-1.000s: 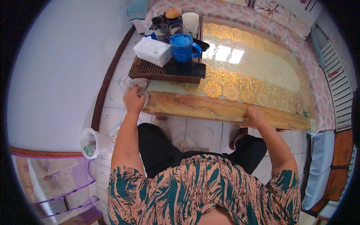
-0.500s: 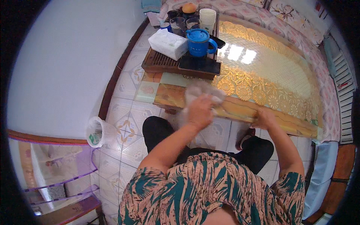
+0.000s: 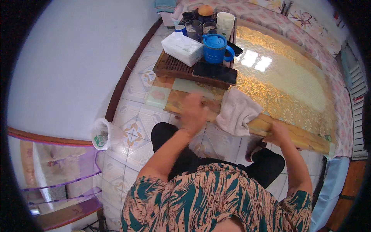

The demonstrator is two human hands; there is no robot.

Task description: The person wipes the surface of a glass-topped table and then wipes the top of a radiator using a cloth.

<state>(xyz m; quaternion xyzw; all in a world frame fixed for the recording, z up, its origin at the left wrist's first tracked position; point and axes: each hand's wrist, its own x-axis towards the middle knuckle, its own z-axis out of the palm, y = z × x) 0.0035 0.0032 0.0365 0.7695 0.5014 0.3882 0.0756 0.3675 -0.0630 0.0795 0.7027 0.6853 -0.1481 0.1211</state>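
A pale, crumpled cloth (image 3: 239, 112) hangs over the yellow-brown, wood-grained front edge (image 3: 301, 136) of a low table, just right of my left hand. My left hand (image 3: 194, 112) is blurred by motion above the left part of that edge. It is apart from the cloth, and its fingers are too smeared to read. Farther right, my right hand (image 3: 279, 133) grips the table edge, some of its fingers hidden beneath.
On the table, a dark slatted tea tray (image 3: 164, 65) bears a tissue pack (image 3: 182, 48), a blue lidded mug (image 3: 215, 48), a black phone (image 3: 215, 72), glasses and stacked paper cups (image 3: 225, 22). Gold lace (image 3: 266, 94) covers the tabletop. A white bin (image 3: 103, 134) stands by the wall.
My left hand has let go of the cloth and moved left. The cloth now lies draped over the table edge. My right hand stays at the edge, and the whole view has shifted slightly.
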